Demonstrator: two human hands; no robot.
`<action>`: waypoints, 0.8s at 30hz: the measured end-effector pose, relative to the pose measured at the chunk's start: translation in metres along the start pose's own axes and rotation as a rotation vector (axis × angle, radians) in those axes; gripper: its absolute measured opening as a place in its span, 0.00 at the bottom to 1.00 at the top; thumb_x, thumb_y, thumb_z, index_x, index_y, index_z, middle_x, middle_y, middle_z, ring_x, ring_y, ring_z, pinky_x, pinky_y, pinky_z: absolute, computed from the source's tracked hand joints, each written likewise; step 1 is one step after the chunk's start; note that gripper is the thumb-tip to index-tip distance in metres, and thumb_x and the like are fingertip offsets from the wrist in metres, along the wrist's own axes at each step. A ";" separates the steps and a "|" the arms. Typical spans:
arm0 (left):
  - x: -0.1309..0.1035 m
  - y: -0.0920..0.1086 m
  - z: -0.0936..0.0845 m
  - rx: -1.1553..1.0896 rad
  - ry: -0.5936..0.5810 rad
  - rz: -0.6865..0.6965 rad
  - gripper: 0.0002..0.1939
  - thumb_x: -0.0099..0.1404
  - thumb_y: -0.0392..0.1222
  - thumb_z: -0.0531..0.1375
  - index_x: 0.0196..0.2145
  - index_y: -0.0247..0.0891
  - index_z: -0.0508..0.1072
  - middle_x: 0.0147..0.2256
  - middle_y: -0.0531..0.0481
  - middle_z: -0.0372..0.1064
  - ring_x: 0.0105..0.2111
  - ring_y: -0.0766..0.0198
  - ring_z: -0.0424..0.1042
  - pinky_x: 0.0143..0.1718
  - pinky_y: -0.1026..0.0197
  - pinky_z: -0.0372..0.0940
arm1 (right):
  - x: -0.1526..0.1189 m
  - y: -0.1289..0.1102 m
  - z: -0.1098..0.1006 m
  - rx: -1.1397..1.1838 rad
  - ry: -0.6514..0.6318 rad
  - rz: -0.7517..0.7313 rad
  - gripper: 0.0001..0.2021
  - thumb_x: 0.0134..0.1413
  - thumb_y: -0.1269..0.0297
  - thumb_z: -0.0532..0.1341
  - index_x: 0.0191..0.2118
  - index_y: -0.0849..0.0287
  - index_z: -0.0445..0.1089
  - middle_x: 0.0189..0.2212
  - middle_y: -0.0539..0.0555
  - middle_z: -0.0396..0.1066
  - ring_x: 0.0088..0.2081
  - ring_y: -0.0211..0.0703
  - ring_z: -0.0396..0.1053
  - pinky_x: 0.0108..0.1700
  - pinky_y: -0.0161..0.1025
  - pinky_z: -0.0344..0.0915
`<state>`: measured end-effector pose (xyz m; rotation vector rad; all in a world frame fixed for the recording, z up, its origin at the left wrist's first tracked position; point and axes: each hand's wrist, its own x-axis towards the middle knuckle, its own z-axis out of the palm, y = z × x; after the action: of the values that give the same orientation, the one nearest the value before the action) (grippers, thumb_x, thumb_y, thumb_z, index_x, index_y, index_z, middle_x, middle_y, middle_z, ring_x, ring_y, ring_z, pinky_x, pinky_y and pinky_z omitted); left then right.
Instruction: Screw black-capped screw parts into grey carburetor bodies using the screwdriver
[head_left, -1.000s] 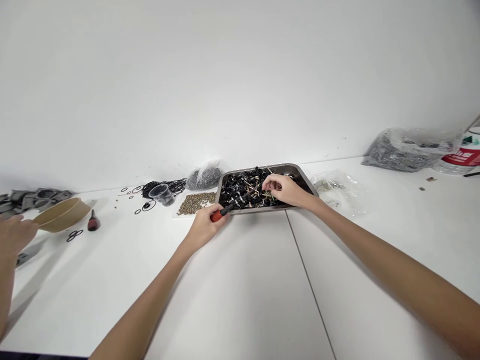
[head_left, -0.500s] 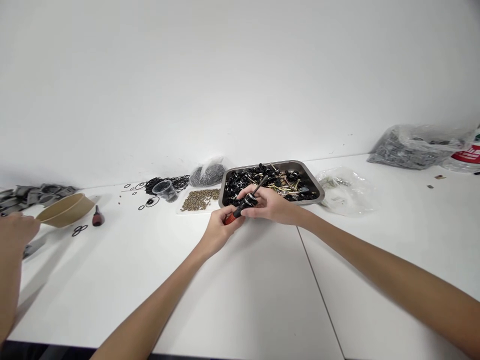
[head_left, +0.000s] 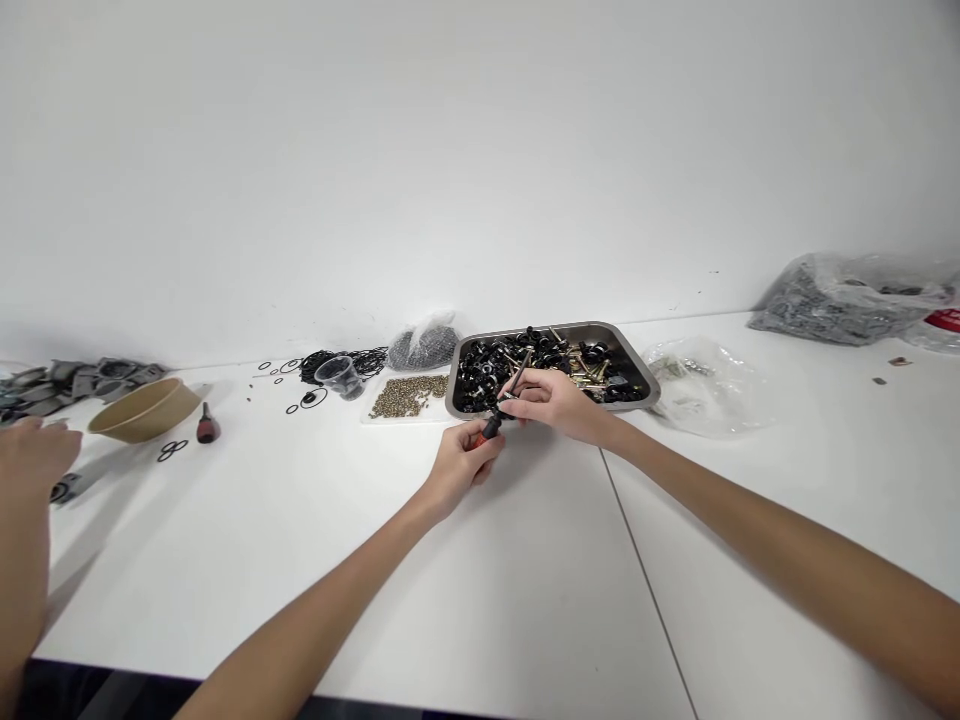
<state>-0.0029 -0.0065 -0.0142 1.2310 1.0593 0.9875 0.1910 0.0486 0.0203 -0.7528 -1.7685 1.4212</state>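
My left hand (head_left: 457, 465) is wrapped round the red and black handle of a screwdriver-like tool (head_left: 491, 428), whose thin dark shaft points up and away. Closed in a pinch, my right hand (head_left: 553, 404) grips a small black part (head_left: 508, 397) with a light band, on or against that shaft. Its fingers cover much of the part. Both hands are at the near edge of a metal tray (head_left: 651, 392), which holds black fittings and brass-coloured screws or pins.
Small brass pieces (head_left: 405, 396) lie on a white tray left of the metal one. Behind are a clear cup (head_left: 341, 378), black O-rings (head_left: 319, 362) and a bag of dark bits (head_left: 424, 345). Plastic bags are at right. Another person's hand (head_left: 37, 455) is beside a tan bowl (head_left: 146, 412).
My right hand has moved up the shaft, away from the handle, with the black part. My left hand has dropped slightly. The view has shifted a little left.
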 end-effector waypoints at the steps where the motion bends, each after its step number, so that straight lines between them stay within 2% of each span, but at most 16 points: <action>1: 0.000 -0.001 0.001 -0.022 -0.006 -0.020 0.13 0.58 0.48 0.67 0.31 0.37 0.70 0.18 0.61 0.49 0.15 0.76 0.46 0.17 0.66 0.39 | 0.001 0.001 -0.001 -0.002 -0.017 0.004 0.18 0.52 0.51 0.70 0.39 0.60 0.69 0.27 0.49 0.69 0.31 0.39 0.68 0.38 0.38 0.64; 6: 0.001 -0.004 0.002 -0.051 0.019 -0.062 0.15 0.55 0.47 0.68 0.28 0.36 0.68 0.18 0.60 0.52 0.15 0.77 0.46 0.17 0.67 0.39 | 0.003 0.007 -0.007 -0.029 -0.067 0.000 0.18 0.52 0.52 0.70 0.39 0.60 0.71 0.26 0.49 0.71 0.32 0.40 0.70 0.39 0.39 0.65; 13: 0.001 -0.003 0.001 -0.053 0.014 -0.063 0.15 0.55 0.47 0.69 0.28 0.36 0.69 0.18 0.60 0.52 0.15 0.77 0.46 0.17 0.67 0.38 | 0.004 0.011 -0.012 -0.052 -0.107 0.011 0.20 0.50 0.51 0.71 0.42 0.61 0.70 0.27 0.49 0.70 0.31 0.39 0.68 0.35 0.37 0.62; 19: 0.002 -0.004 0.000 -0.055 -0.011 -0.050 0.16 0.56 0.47 0.68 0.27 0.36 0.67 0.18 0.60 0.51 0.15 0.77 0.47 0.17 0.66 0.39 | 0.004 0.010 -0.015 -0.106 -0.100 0.013 0.21 0.47 0.51 0.73 0.40 0.62 0.72 0.19 0.41 0.53 0.24 0.33 0.53 0.27 0.35 0.47; 21: 0.003 -0.005 -0.001 -0.059 -0.014 -0.048 0.15 0.56 0.47 0.69 0.28 0.36 0.67 0.18 0.60 0.52 0.15 0.77 0.47 0.17 0.66 0.38 | 0.005 0.011 -0.014 -0.095 -0.094 0.016 0.22 0.46 0.51 0.73 0.40 0.62 0.71 0.20 0.42 0.56 0.25 0.33 0.55 0.28 0.35 0.49; 24: 0.003 -0.005 -0.001 -0.057 -0.025 -0.052 0.15 0.56 0.47 0.69 0.28 0.36 0.68 0.18 0.59 0.52 0.15 0.77 0.46 0.16 0.66 0.38 | 0.005 0.012 -0.014 -0.041 -0.090 0.025 0.22 0.46 0.52 0.73 0.41 0.63 0.71 0.23 0.46 0.66 0.28 0.37 0.63 0.32 0.37 0.57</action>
<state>-0.0031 -0.0039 -0.0192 1.1610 1.0323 0.9543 0.1995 0.0624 0.0112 -0.7454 -1.8677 1.4598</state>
